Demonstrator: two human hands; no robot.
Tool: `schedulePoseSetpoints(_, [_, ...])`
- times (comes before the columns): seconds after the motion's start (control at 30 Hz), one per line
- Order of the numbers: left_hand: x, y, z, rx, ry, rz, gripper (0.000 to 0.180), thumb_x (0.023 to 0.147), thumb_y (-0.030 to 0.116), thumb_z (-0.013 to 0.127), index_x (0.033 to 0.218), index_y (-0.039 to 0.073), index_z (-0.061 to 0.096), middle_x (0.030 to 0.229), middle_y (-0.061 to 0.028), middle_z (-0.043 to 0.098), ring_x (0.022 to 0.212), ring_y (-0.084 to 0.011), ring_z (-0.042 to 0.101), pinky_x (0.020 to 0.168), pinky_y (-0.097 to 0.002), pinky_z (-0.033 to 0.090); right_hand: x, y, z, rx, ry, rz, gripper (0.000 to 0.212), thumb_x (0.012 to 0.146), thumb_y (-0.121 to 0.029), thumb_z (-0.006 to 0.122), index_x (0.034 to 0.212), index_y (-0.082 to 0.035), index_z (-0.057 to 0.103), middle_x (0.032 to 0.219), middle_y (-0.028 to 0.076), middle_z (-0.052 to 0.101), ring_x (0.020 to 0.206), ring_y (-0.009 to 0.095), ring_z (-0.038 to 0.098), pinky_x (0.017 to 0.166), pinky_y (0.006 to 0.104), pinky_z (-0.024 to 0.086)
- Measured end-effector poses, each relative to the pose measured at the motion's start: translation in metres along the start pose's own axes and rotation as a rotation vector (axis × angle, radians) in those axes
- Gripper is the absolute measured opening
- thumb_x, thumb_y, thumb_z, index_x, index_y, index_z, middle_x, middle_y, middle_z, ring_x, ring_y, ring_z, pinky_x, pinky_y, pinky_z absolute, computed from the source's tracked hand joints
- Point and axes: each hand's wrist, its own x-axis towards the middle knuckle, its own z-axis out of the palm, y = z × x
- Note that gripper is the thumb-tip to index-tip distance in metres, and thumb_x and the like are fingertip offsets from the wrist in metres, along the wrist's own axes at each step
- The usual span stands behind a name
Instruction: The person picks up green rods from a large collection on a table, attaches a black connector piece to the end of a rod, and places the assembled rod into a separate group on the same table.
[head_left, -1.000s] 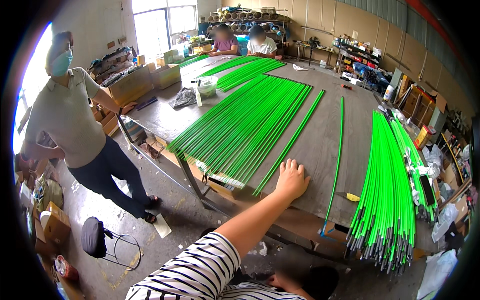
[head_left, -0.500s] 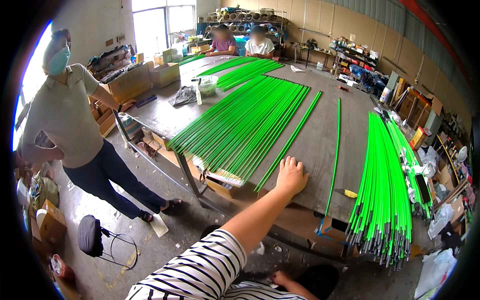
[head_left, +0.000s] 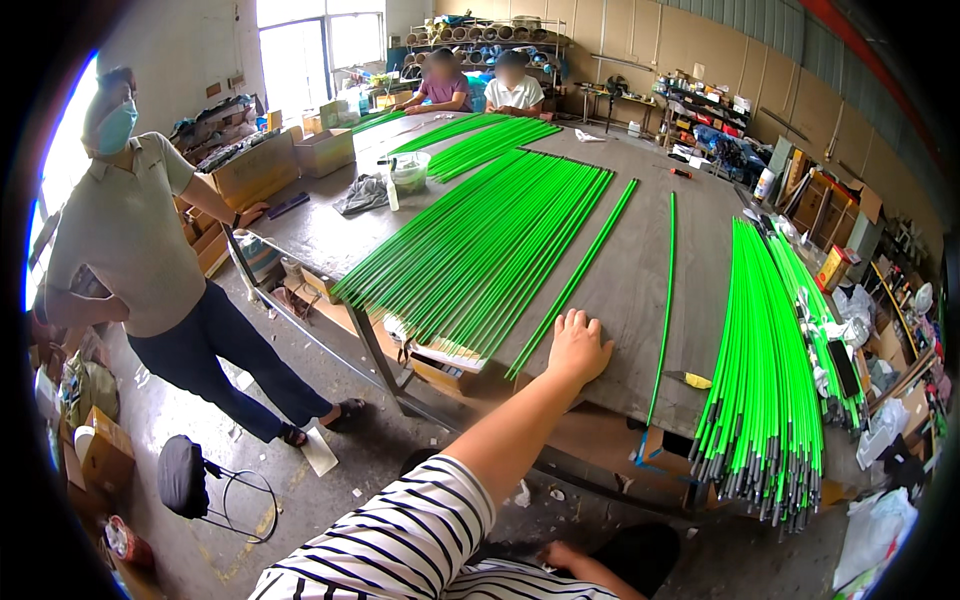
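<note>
— Where do the nearest rods lie?
— The narrow strip of green rods (head_left: 575,282) slants across the tabletop (head_left: 635,270), its near end at the near edge. The left hand (head_left: 580,345) rests just right of that end, fingers loosely spread, gripping nothing.
— And the right hand (head_left: 558,555)?
— Low, below the near edge. I cannot tell whether its fingers grip anything.
— Farther out?
— Leftward, a wide spread of rods (head_left: 480,250); rightward, a lone rod (head_left: 669,290), a yellow-handled tool (head_left: 697,381), then a thick bundle (head_left: 765,370) by the right edge, dark tips toward the near edge.
— What's changed?
— Rods and left hand have kept their places; the standing person (head_left: 140,220) past the left edge has shifted a foot. Handling seems paused.
</note>
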Motion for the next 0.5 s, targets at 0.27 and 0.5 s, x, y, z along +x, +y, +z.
schedulePoseSetpoints(0.27, [-0.003, -0.008, 0.002, 0.023, 0.003, -0.007, 0.039, 0.077, 0.033, 0.056, 0.102, 0.003, 0.055, 0.11, -0.0138, 0.048, 0.114, -0.0271, 0.037, 0.1, -0.0418, 0.024, -0.004, -0.017, -0.011, 0.061, -0.012, 0.054, 0.034, 0.075, -0.039, 0.055, 0.08, -0.006, 0.066, 0.079, 0.015, 0.064, 0.074, 0.031, 0.062, 0.068, 0.0403, 0.048])
schedulePoseSetpoints(0.5, [-0.003, -0.013, 0.002, 0.025, -0.012, -0.021, 0.039, 0.077, 0.033, 0.057, 0.101, 0.003, 0.056, 0.108, -0.0136, 0.048, 0.113, -0.0268, 0.038, 0.1, -0.0417, 0.024, -0.002, -0.026, -0.016, 0.097, 0.064, 0.134, 0.031, 0.076, -0.036, 0.055, 0.083, -0.008, 0.066, 0.082, 0.015, 0.064, 0.076, 0.031, 0.062, 0.069, 0.0398, 0.048])
